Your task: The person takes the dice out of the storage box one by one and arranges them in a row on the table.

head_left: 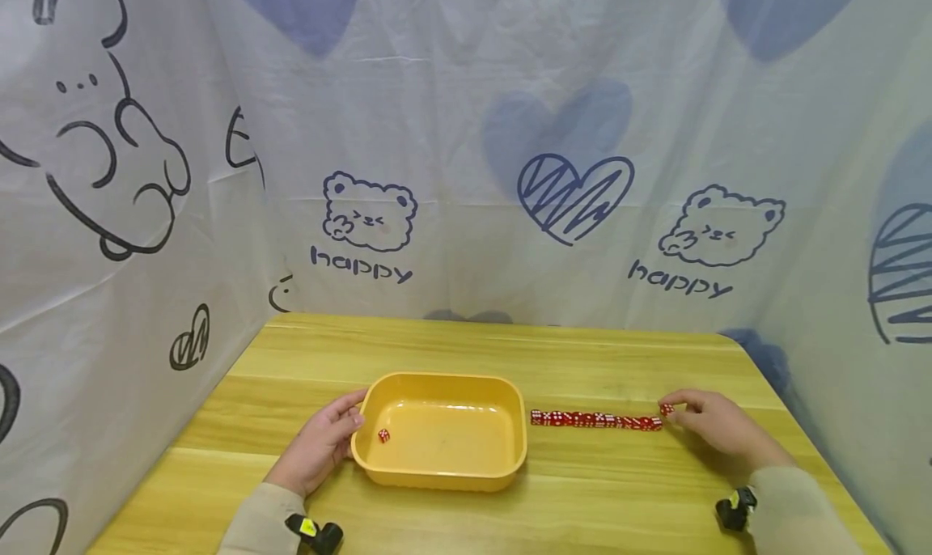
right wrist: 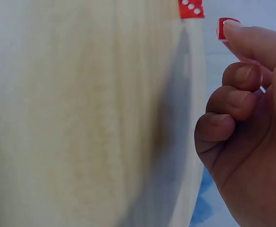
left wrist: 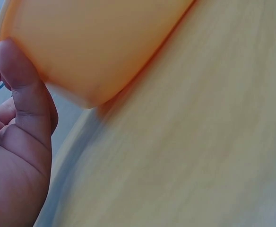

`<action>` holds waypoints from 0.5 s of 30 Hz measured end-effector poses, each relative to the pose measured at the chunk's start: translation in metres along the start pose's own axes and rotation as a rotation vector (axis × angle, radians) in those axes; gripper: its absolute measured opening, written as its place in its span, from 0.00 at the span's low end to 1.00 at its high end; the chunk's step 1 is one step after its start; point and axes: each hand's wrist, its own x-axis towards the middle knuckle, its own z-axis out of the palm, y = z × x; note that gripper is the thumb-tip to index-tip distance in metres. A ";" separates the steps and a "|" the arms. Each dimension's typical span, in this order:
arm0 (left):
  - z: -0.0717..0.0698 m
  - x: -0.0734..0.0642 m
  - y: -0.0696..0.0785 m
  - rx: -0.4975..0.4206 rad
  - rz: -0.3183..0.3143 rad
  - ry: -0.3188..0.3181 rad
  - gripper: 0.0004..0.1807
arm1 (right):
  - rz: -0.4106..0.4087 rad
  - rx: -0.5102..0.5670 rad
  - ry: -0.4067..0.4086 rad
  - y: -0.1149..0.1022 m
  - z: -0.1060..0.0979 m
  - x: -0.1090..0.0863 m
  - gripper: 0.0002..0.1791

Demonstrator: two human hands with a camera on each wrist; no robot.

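Observation:
A yellow plastic tray (head_left: 451, 480) stands on the table, with one red die (head_left: 383, 436) lying inside near its left end. My left hand (head_left: 320, 442) grips the tray's left wall; in the left wrist view the thumb (left wrist: 20, 71) presses against that wall near the rim. To the tray's right, several red dice with white pips form a straight row (head_left: 597, 420). Just past the row's right end my right hand (head_left: 717, 425) pinches another red die (right wrist: 228, 29) between thumb and forefinger. The other fingers of that hand curl toward the palm.
The wood-grain table (head_left: 582, 498) carries everything. A white cloth (head_left: 451, 134) printed with hearts and bears hangs behind and along both sides. A black wrist device (head_left: 315, 532) sits on the left sleeve, and another (head_left: 735, 508) on the right.

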 end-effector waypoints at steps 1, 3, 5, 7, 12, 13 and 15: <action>0.000 0.000 0.000 -0.001 -0.002 -0.001 0.33 | 0.003 -0.003 -0.007 0.002 0.000 -0.001 0.19; 0.000 0.000 0.000 -0.001 -0.001 -0.001 0.33 | 0.020 0.000 -0.026 0.005 0.001 -0.002 0.19; 0.000 0.000 0.001 0.001 0.002 -0.002 0.33 | 0.037 0.012 -0.043 0.008 0.002 -0.002 0.20; 0.000 0.001 0.001 0.002 0.007 -0.004 0.33 | 0.049 0.023 -0.050 0.009 0.003 -0.003 0.21; 0.000 0.001 0.000 -0.002 0.013 -0.008 0.33 | 0.045 0.025 -0.057 0.008 0.006 -0.001 0.20; -0.001 0.001 0.000 -0.002 0.012 -0.007 0.32 | 0.042 0.022 -0.058 0.008 0.006 -0.001 0.19; -0.001 0.001 0.000 -0.002 0.010 -0.007 0.32 | 0.041 0.027 -0.068 0.007 0.007 -0.001 0.19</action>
